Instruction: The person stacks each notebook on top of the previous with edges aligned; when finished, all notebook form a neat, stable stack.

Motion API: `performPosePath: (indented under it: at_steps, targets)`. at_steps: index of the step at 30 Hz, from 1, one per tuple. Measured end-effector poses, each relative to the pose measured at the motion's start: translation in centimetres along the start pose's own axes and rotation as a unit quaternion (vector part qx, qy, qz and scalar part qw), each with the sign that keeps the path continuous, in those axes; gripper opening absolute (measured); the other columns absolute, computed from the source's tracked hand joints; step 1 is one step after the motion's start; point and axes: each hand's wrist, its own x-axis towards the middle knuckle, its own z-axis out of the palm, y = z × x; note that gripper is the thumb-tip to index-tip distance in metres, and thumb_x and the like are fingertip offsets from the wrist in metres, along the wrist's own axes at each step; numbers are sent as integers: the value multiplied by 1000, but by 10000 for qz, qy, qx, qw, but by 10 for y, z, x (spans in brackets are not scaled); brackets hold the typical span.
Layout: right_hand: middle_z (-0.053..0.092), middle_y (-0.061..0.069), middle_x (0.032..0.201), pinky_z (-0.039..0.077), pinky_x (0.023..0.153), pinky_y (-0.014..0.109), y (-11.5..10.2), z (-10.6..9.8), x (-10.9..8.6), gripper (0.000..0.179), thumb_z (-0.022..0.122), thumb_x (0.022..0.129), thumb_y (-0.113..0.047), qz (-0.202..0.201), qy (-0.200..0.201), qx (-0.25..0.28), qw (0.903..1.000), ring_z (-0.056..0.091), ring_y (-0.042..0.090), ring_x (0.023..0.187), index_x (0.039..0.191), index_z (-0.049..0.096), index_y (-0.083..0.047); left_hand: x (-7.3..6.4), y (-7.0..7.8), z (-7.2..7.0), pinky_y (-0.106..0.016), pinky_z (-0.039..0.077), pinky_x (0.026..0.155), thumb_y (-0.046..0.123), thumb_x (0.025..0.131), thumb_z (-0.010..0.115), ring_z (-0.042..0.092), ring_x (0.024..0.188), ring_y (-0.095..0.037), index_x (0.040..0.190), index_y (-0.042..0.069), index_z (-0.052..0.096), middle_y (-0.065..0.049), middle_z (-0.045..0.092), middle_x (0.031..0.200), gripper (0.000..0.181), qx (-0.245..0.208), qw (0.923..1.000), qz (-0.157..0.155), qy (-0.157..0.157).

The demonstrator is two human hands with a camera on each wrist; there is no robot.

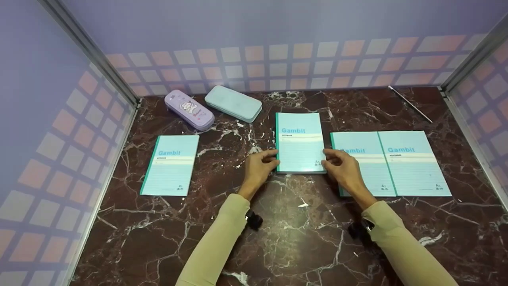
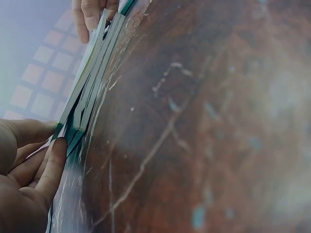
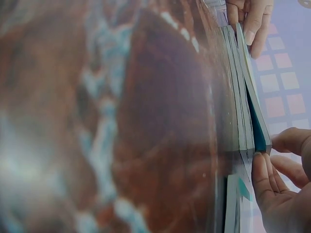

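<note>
In the head view, a light-blue "Gambit" notebook (image 1: 300,149) with a green spine tops a small stack in the middle of the table. My left hand (image 1: 257,169) pinches its spine side near the lower corner. Opposite, my right hand (image 1: 346,170) pinches the right edge. Both wrist views show the stack edge-on, with a narrow gap between the top notebook and the several notebooks (image 3: 238,97) beneath it. Close to my right hand lie two more notebooks, a left one (image 1: 365,174) partly covered by the hand and a right one (image 1: 416,171) beside it.
Another notebook (image 1: 170,167) lies alone at the left. Behind it are a purple pencil case (image 1: 190,111) and a pale-blue case (image 1: 234,103). A pencil (image 1: 410,104) lies at the back right. Tiled-pattern panels enclose the dark marbled table (image 1: 301,246) at the back and sides.
</note>
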Motion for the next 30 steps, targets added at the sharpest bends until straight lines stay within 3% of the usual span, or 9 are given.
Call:
performPosePath:
  at_steps: [7, 21, 26, 30]
  targets:
    - [72, 16, 108, 53, 79, 23, 0, 1, 1, 33, 75, 100, -8, -83, 65, -251, 9996, 69, 29, 96, 131, 72, 2, -1, -2, 2, -24, 59, 63, 4, 93, 83, 76, 88, -17, 122, 4, 80, -8, 80, 100, 29, 76, 9999, 43, 74]
    - [70, 17, 105, 54, 77, 26, -1, 3, -1, 28, 76, 99, -6, -231, 167, -483, 9984, 70, 31, 93, 126, 75, 3, -3, -5, 4, -23, 58, 62, 6, 93, 83, 75, 82, -15, 118, 4, 81, -8, 80, 99, 25, 132, 9998, 34, 167]
    - [70, 18, 107, 55, 80, 25, 0, 1, -3, 30, 76, 99, -6, -238, 66, -455, 9987, 70, 33, 95, 127, 74, 5, -6, -5, 3, -27, 62, 73, 6, 90, 86, 77, 89, -19, 115, 3, 82, -10, 81, 103, 25, 428, 9986, 275, 149]
    - [68, 19, 112, 58, 84, 34, 1, 0, -5, 34, 77, 98, -7, -254, -105, -527, 9982, 70, 35, 98, 130, 72, 5, -9, -3, 1, -33, 63, 81, 5, 88, 87, 78, 93, -24, 111, 2, 83, -12, 80, 106, 24, 794, 9945, 685, 61]
